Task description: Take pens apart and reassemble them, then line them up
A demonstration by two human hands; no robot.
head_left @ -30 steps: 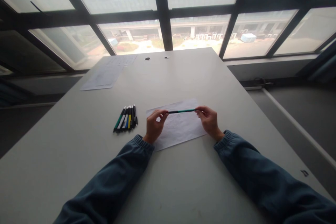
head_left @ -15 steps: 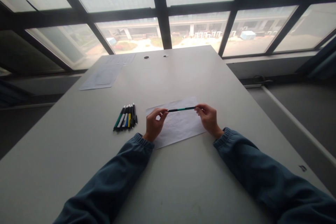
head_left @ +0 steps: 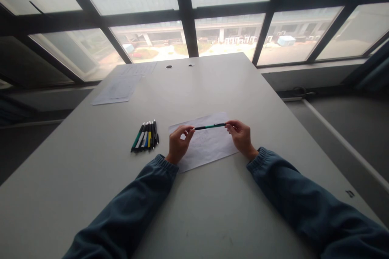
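A thin green-and-black pen (head_left: 209,126) is held level above a white sheet of paper (head_left: 204,145) on the pale table (head_left: 194,210). My left hand (head_left: 178,143) pinches its left end between the fingertips. My right hand (head_left: 241,137) pinches its right end. Both hands hover just over the sheet. A row of several pens (head_left: 146,136), with green, white, blue, yellow and black barrels, lies side by side on the table to the left of my left hand.
More printed sheets (head_left: 120,87) lie at the table's far left corner. Two small round holes (head_left: 169,66) sit near the far edge. Large windows with dark frames (head_left: 188,28) rise behind the table. The floor drops away on the right.
Almost nothing: both hands keep the pen stretched between them over the sheet. The view has shifted very slightly since a second ago.
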